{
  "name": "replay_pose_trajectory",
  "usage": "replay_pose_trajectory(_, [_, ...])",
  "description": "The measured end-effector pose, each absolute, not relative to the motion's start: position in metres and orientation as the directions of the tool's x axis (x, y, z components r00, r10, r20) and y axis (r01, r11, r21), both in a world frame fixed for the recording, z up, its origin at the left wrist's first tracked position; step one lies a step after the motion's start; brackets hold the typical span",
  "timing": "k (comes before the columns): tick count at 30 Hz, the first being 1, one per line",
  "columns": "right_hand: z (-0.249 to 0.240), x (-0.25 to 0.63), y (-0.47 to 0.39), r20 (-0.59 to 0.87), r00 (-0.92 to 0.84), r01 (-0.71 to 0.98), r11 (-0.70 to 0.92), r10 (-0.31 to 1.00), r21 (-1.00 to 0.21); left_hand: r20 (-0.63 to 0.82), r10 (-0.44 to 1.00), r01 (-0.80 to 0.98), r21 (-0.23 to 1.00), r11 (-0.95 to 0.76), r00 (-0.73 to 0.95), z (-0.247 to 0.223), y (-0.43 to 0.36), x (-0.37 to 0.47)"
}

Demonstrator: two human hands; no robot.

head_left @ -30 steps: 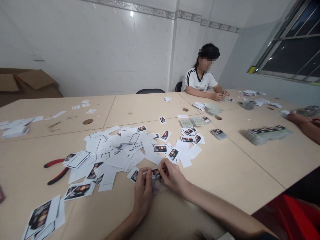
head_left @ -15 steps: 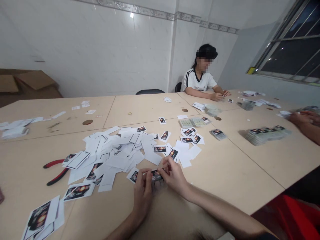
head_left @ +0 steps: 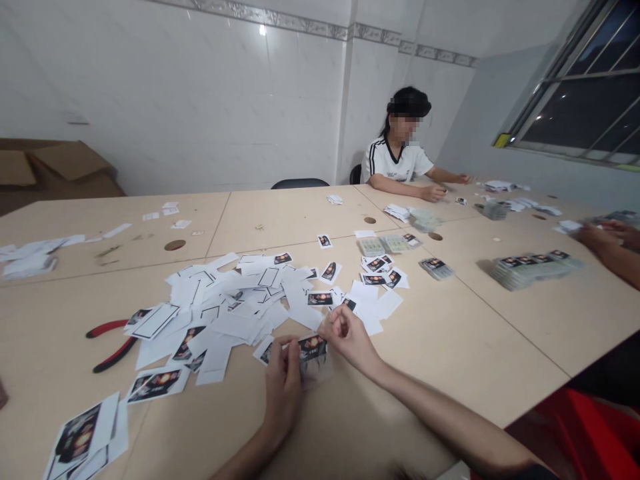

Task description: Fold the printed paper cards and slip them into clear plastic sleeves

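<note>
A small clear packet with a dark printed card (head_left: 313, 348) at its top is held by its left edge between the thumb and fingers of my left hand (head_left: 283, 377). My right hand (head_left: 347, 337) is at the packet's upper right corner, its thumb and forefinger pressed together; whether they grip the corner is too small to tell. Just behind both hands lies a loose heap of white paper slips (head_left: 235, 300), some with dark printed pictures. One printed card (head_left: 263, 350) lies partly behind my left fingers.
Red and black plier handles (head_left: 113, 343) stick out left of the heap. Packet stacks (head_left: 530, 270) stand at the right. A person in a white shirt (head_left: 400, 163) sits across the table; another person's hands (head_left: 610, 237) are at the right edge. A cardboard box (head_left: 70, 167) is far left.
My right hand has shifted slightly up along the packet's edge, and more of the card and clear packet now shows. The person across has stretched one arm out to the right.
</note>
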State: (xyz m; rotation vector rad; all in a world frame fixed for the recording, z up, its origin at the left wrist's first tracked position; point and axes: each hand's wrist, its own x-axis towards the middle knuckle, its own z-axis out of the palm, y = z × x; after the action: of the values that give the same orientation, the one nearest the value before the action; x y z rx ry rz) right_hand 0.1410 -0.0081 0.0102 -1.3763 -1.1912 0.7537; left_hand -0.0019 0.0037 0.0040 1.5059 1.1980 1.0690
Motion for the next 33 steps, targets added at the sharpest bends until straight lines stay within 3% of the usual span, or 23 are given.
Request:
replay_pose_trajectory(10, [0.003,0.150,-0.003,0.173,0.290,0.124,0.143,0.941,-0.982,0.087,0.988,0.191,0.975,-0.111,0.129,0.007,0.006,-0.001])
replay_pose_trajectory(13, [0.005,0.150,-0.006,0.102,0.140,-0.012,0.105,0.985,-0.994,0.073,0.991,0.184,0.978,-0.093,0.114,0.007,0.007,-0.001])
replay_pose_trajectory(18, [0.011,0.142,-0.015,0.076,-0.122,-0.092,0.065,0.990,-0.994,0.027,0.986,0.069,0.997,-0.039,0.167,0.006,0.008,-0.002])
replay_pose_trajectory(20, [0.008,0.141,-0.014,0.093,-0.118,-0.148,0.075,0.989,-0.986,0.024,0.980,0.019,0.999,-0.028,0.199,0.005,0.008,-0.002])
replay_pose_trajectory(25, [0.001,0.149,-0.005,0.114,0.078,-0.224,0.129,0.990,-0.966,-0.031,0.918,-0.080,0.994,0.069,0.396,0.006,0.007,-0.001])
replay_pose_trajectory(28, [0.002,0.152,-0.004,0.166,0.134,-0.164,0.187,0.977,-0.968,-0.033,0.846,-0.128,0.985,0.119,0.532,0.008,0.006,0.001])
replay_pose_trajectory(33, [0.006,0.151,-0.011,0.212,0.139,0.164,0.189,0.967,-0.968,-0.014,0.800,-0.114,0.988,0.103,0.599,0.008,0.006,0.003])
